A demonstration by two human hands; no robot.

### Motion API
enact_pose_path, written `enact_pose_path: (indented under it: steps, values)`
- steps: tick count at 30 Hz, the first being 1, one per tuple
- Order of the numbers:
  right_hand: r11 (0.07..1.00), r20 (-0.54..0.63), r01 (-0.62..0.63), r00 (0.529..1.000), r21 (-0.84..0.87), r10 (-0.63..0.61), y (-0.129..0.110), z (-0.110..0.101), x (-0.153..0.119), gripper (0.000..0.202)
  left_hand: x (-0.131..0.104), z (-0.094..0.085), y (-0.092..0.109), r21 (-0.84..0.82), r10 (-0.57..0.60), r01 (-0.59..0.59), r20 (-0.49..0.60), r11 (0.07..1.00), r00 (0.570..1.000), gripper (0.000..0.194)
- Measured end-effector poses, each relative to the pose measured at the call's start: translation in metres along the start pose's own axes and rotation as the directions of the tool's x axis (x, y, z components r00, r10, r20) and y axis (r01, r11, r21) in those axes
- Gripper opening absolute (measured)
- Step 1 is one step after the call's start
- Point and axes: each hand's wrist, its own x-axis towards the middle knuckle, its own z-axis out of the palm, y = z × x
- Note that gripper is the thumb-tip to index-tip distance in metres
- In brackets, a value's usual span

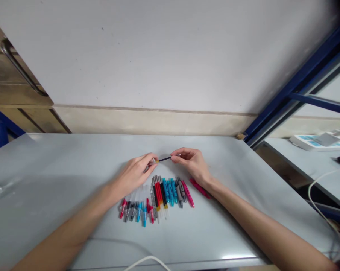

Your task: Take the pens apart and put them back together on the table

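Grey table [215, 229] with pen parts [170, 192] and refills [158, 192]

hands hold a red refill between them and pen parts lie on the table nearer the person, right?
The head view shows the refill between the left hand and right hand is black, not red; the pen parts do lie on the table, nearer the person.

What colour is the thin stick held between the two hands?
The thin stick looks black along its middle, seen best in the head view.
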Motion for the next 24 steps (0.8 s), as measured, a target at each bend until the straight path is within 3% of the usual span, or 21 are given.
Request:
enact_pose_path:
  steps: [5, 9, 12, 15, 18, 22, 24]
  values:
    - [0.996, 0.065, 0.065, 0.996, -0.061, -0.061, -0.017, 0.017, -0.008, 0.012, 0.0, -0.001, 0.011, 0.046, 0.098, -0.097, -0.008, 0.994, 0.995, 0.022]
    - [0.998, 0.104, 0.001, 0.995, -0.059, 0.005, -0.024, 0.028, -0.012, 0.021, -0.002, -0.001, 0.013, 0.182, 0.105, -0.107, 0.021, 0.977, 0.994, 0.025]
    - [0.992, 0.148, 0.039, 0.989, -0.118, -0.022, -0.03, 0.027, -0.013, 0.03, -0.002, -0.001, 0.015, 0.242, 0.093, -0.097, 0.032, 0.965, 0.995, 0.028]
    - [0.958, 0.143, 0.11, 0.987, -0.265, -0.074, -0.033, 0.013, -0.013, 0.032, -0.001, -0.003, 0.013, 0.246, 0.041, -0.04, -0.001, 0.969, 0.999, 0.028]
    - [0.869, 0.191, 0.115, 0.981, -0.482, -0.024, -0.03, -0.013, -0.011, 0.028, 0.0, -0.008, 0.004, 0.253, -0.049, 0.059, -0.047, 0.966, 0.998, 0.029]
    - [0.669, 0.251, 0.059, 0.948, -0.741, 0.195, -0.034, -0.051, -0.01, 0.028, 0.001, -0.014, -0.006, 0.257, -0.135, 0.154, -0.092, 0.954, 0.987, 0.026]
    - [0.644, 0.328, 0.034, 0.88, -0.765, 0.342, -0.042, -0.062, -0.012, 0.027, 0.001, -0.014, -0.006, 0.254, -0.143, 0.162, -0.094, 0.954, 0.985, 0.026]
